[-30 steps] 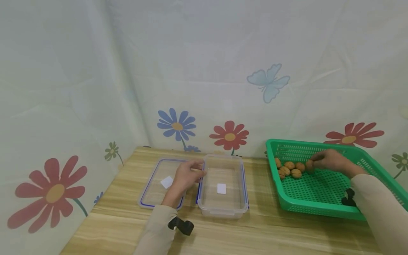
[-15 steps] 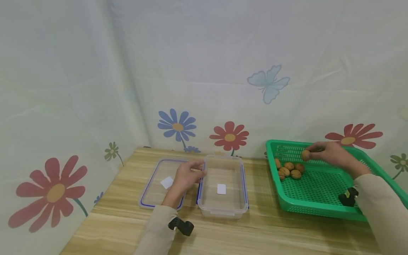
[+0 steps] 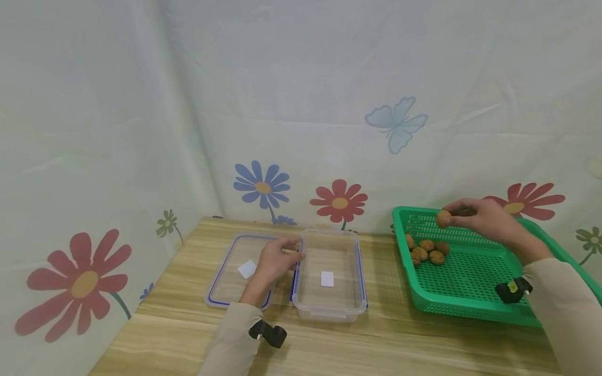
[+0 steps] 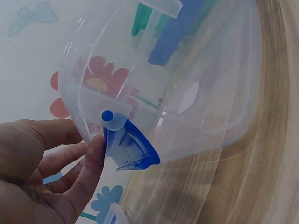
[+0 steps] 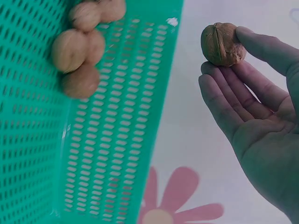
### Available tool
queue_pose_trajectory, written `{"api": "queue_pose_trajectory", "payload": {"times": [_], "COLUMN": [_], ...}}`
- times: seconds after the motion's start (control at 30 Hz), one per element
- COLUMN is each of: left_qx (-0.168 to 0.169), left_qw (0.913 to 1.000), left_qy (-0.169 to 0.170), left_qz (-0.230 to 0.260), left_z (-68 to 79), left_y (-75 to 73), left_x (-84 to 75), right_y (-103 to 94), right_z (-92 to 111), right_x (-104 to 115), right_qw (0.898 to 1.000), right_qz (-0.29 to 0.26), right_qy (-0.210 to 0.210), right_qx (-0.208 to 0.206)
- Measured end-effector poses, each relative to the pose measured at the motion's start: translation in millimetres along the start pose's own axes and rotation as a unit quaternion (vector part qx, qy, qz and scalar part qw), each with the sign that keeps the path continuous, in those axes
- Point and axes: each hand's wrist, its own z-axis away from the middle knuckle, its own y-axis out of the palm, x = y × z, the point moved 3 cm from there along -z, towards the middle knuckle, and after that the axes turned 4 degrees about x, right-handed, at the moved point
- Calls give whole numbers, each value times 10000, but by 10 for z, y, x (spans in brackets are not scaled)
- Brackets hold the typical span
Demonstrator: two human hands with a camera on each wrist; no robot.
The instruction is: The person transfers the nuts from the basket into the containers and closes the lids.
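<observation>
A walnut [image 3: 443, 218] is pinched between the thumb and fingertips of my right hand [image 3: 491, 222], held above the green basket. In the right wrist view this walnut [image 5: 223, 44] shows its seam, and the hand's other fingers stretch out beneath it. Several more walnuts [image 3: 427, 250] lie together at the basket's left end. My left hand [image 3: 277, 258] grips the left rim of a clear plastic food container [image 3: 329, 312]. Close up, thumb and finger of the left hand [image 4: 60, 163] meet at the container's edge beside a blue-trimmed latch [image 4: 131, 147]. Inside the container only a white label shows.
The green plastic basket [image 3: 463, 308] stands at the right of the wooden table [image 3: 338, 350]. Left of the container lies its clear lid [image 3: 230, 284] with a blue seal, partly behind the left hand. A flowered cloth [image 3: 301, 104] hangs behind and to the left.
My right hand has lifted one walnut from the group in the basket and moved up and slightly left with it. The left hand and the container have stayed in place.
</observation>
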Motion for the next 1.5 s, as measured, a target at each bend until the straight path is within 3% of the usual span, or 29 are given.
{"api": "queue_pose_trajectory", "payload": {"times": [0.33, 0.8, 1.1, 1.33, 1.5], "left_qx": [-23, -25, -91, -89, -115], "left_qw": [10000, 9999, 9999, 9999, 9998], "left_qy": [-43, 46, 16, -16, -7], "left_qz": [-6, -92, -89, -104, -161], "left_z": [7, 12, 14, 20, 14], "left_y": [5, 2, 16, 16, 16], "left_x": [-8, -1, -4, -9, 4], "right_y": [-6, 167, 328, 446, 558], "right_z": [69, 139, 175, 204, 185], "right_x": [380, 821, 937, 1070, 1175], "right_qw": [9998, 9975, 9923, 9918, 9880], "right_qz": [-173, -558, -999, -1083, -1300], "right_qy": [-43, -306, -662, -556, -750], "right_qx": [-64, -306, -304, -399, -359]}}
